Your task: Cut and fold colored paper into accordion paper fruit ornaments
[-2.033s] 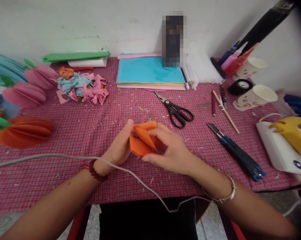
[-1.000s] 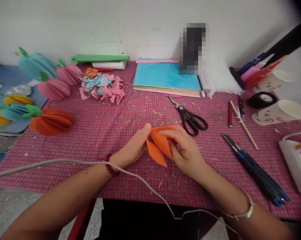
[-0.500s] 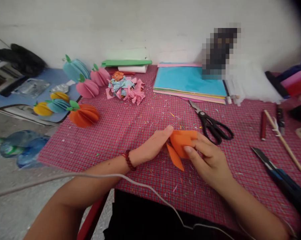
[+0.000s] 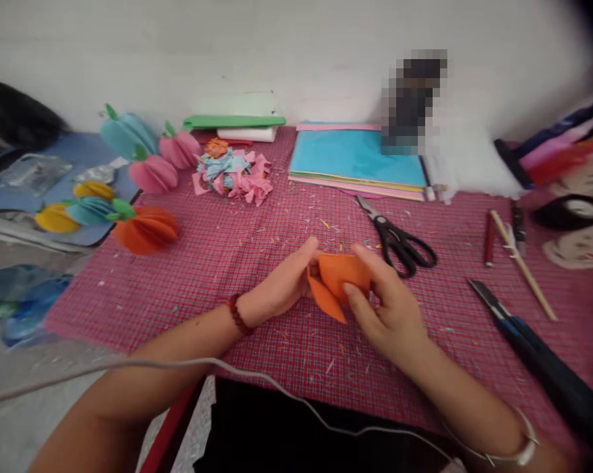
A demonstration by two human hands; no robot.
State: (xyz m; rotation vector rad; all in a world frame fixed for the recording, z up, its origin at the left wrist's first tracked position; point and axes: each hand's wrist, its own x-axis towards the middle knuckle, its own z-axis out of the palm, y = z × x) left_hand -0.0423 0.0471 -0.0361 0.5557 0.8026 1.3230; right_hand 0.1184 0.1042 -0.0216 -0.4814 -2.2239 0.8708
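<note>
Between my two hands is a piece of orange paper (image 4: 344, 274), curved and folded, with one pointed flap hanging down toward me. My left hand (image 4: 291, 276) is closed on its left edge, the thumb on top and the other fingers hidden behind the paper. My right hand (image 4: 387, 302) grips the right side, its thumb pressed on the front face and its fingers over the top and back. Just beyond my right hand lie black-handled scissors (image 4: 395, 236), blades pointing away to the left.
Layered paper fruits, including an orange one (image 4: 148, 230), stand at the left. Crumpled paper scraps (image 4: 234, 172) lie behind. A stack of coloured paper (image 4: 358, 157) sits at the back. A utility knife (image 4: 532, 348) and a wooden stick (image 4: 523, 266) are at the right. A white cable (image 4: 276, 381) crosses in front.
The view has shifted slightly to the right. My right hand's index finger has risen and moved across the paper's top edge; both hands keep hold of the orange paper.
</note>
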